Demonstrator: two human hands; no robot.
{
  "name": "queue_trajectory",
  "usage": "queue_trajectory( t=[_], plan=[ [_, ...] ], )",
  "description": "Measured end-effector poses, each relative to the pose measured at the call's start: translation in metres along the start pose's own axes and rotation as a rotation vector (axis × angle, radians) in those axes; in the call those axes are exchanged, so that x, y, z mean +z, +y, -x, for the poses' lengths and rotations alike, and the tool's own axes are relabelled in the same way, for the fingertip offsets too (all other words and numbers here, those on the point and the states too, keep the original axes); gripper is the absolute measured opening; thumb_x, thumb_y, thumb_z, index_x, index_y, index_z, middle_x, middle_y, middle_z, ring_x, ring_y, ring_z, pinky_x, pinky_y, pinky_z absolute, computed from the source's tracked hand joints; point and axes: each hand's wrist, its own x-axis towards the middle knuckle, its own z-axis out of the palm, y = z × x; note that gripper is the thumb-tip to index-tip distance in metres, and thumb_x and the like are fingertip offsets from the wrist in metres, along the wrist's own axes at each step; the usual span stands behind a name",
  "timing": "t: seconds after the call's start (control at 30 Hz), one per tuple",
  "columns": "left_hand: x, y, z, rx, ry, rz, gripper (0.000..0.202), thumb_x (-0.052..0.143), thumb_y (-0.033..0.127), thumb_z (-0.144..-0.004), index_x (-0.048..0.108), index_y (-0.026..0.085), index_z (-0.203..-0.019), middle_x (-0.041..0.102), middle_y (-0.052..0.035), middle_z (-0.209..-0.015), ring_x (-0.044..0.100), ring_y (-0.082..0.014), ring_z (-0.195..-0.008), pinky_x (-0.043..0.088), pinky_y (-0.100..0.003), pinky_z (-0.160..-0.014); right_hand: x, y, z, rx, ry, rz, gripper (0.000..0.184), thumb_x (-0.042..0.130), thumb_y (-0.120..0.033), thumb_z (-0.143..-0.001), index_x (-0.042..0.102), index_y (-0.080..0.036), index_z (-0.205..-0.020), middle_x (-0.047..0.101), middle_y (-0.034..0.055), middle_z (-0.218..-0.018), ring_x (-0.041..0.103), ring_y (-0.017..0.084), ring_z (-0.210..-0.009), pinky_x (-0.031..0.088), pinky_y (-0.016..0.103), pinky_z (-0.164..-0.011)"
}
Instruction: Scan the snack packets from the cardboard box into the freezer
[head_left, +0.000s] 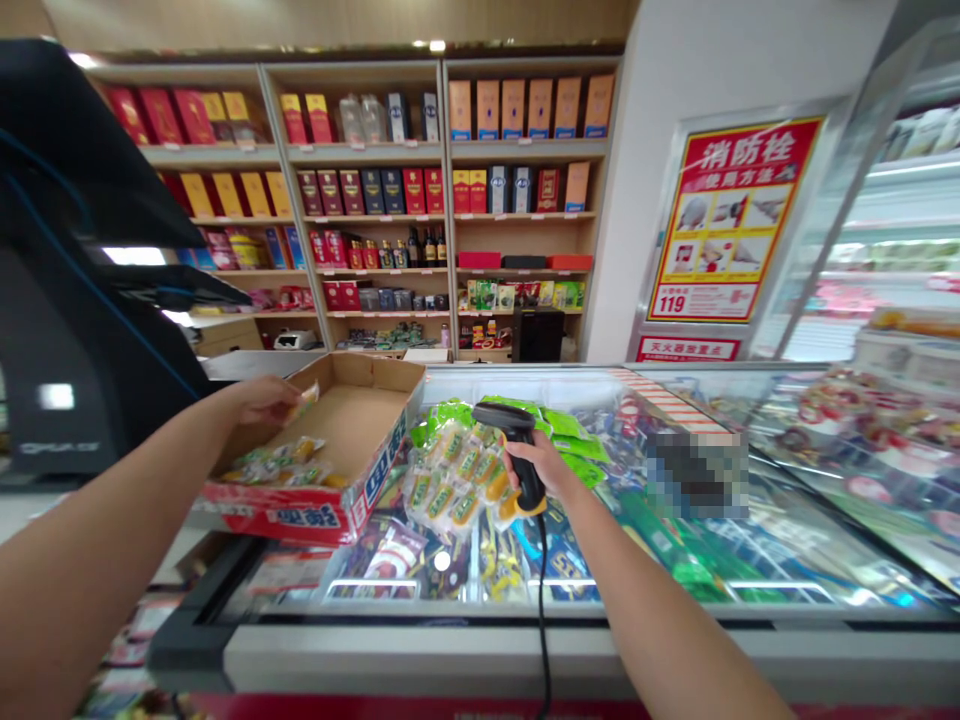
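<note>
My right hand (538,462) is wrapped round the grip of a black barcode scanner (504,415), its cable hanging down over the freezer's front. The scanner is above a pile of clear-wrapped yellow snacks with green print (454,480). Over the left side of an open cardboard box (375,378), my left hand (264,400) pinches a small wrapped snack (306,400). More wrapped snacks (281,462) lie in the near end of the box. Bright green packets (574,435) are behind and right of the scanner.
A glass-topped chest freezer (420,650) stretches across the front, with packaged goods under its glass. At left stands a dark checkout machine (52,330). Shelves of boxes and bottles (375,150) line the back wall; a glass-fronted cooler (892,250) stands at right.
</note>
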Motion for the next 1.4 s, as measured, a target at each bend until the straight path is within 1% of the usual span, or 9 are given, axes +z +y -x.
queue_trajectory(
  t=[0.1,0.2,0.27,0.47,0.57,0.67,0.87,1.1,1.4],
  plan=[
    [0.020,0.019,0.008,-0.200,-0.032,0.301,0.024,0.034,0.011,-0.098,0.056,0.007,-0.092,0.059,-0.0075,-0.078,0.056,-0.0131,-0.078,0.051,-0.026,-0.069,0.000,0.000,0.000,0.005,0.001,-0.003,0.027,0.070,-0.037,-0.069,0.059,-0.015,-0.080,0.059,-0.0023,-0.053,0.053,0.011,-0.037,0.045,0.023,-0.036],
    [0.056,0.026,0.028,-0.177,-0.024,0.631,0.022,0.033,0.012,-0.098,0.055,0.008,-0.102,0.061,-0.0102,-0.092,0.058,-0.0146,-0.087,0.055,-0.028,-0.069,-0.001,0.001,0.000,0.014,-0.007,0.000,0.027,0.070,-0.037,-0.070,0.060,-0.015,-0.083,0.060,-0.0024,-0.054,0.054,0.011,-0.037,0.045,0.023,-0.036],
    [0.083,0.020,0.047,-0.239,-0.064,0.733,0.024,0.032,0.011,-0.097,0.055,0.010,-0.106,0.062,-0.0108,-0.096,0.061,-0.0166,-0.086,0.057,-0.031,-0.066,-0.001,0.002,0.000,0.020,-0.013,0.008,0.027,0.070,-0.037,-0.070,0.060,-0.015,-0.083,0.060,-0.0025,-0.054,0.054,0.011,-0.038,0.046,0.023,-0.036],
    [0.152,-0.042,0.099,-0.467,-0.218,0.871,0.029,0.031,0.023,-0.098,0.057,0.012,-0.102,0.065,-0.0137,-0.091,0.067,-0.0210,-0.080,0.059,-0.035,-0.062,-0.003,0.002,0.001,0.020,-0.019,0.007,0.027,0.070,-0.037,-0.071,0.060,-0.015,-0.084,0.060,-0.0026,-0.054,0.054,0.011,-0.037,0.046,0.022,-0.036],
    [0.174,-0.081,0.105,-0.385,-0.314,0.741,0.008,0.051,0.011,-0.087,0.059,0.014,-0.088,0.067,-0.0066,-0.081,0.067,-0.0166,-0.073,0.058,-0.032,-0.068,-0.001,0.000,0.002,0.015,-0.034,0.027,0.026,0.070,-0.037,-0.071,0.059,-0.015,-0.083,0.059,-0.0027,-0.054,0.054,0.011,-0.037,0.045,0.022,-0.036],
    [0.181,-0.113,0.100,-0.118,-0.420,0.589,0.025,0.070,0.001,-0.065,0.060,0.015,-0.083,0.069,-0.0017,-0.077,0.068,-0.0135,-0.071,0.054,-0.024,-0.068,0.001,-0.002,0.004,-0.002,-0.043,0.041,0.027,0.070,-0.037,-0.072,0.059,-0.016,-0.084,0.059,-0.0026,-0.055,0.054,0.011,-0.038,0.045,0.021,-0.036],
    [0.172,-0.131,0.089,0.197,-0.498,0.313,0.056,0.086,0.023,-0.053,0.061,0.019,-0.103,0.073,-0.0023,-0.086,0.068,-0.0162,-0.071,0.053,-0.027,-0.067,0.003,-0.006,0.005,0.006,-0.050,0.033,0.029,0.070,-0.039,-0.069,0.057,-0.016,-0.082,0.059,-0.0021,-0.055,0.054,0.011,-0.037,0.044,0.022,-0.036],
    [0.172,-0.137,0.087,0.261,-0.534,0.213,0.065,0.083,0.022,-0.053,0.061,0.019,-0.114,0.072,-0.0052,-0.101,0.069,-0.0176,-0.078,0.055,-0.027,-0.067,0.006,-0.007,0.010,0.007,-0.063,-0.004,0.030,0.069,-0.038,-0.072,0.059,-0.016,-0.089,0.060,-0.0018,-0.058,0.053,0.010,-0.037,0.044,0.021,-0.036],
    [0.174,-0.148,0.084,0.412,-0.500,0.068,0.058,0.080,0.022,-0.057,0.063,0.018,-0.113,0.070,-0.0070,-0.108,0.067,-0.0169,-0.083,0.055,-0.027,-0.074,0.007,-0.004,0.010,0.023,-0.075,0.014,0.028,0.068,-0.038,-0.072,0.057,-0.016,-0.085,0.060,-0.0018,-0.057,0.053,0.010,-0.037,0.044,0.021,-0.036]
  ],
)
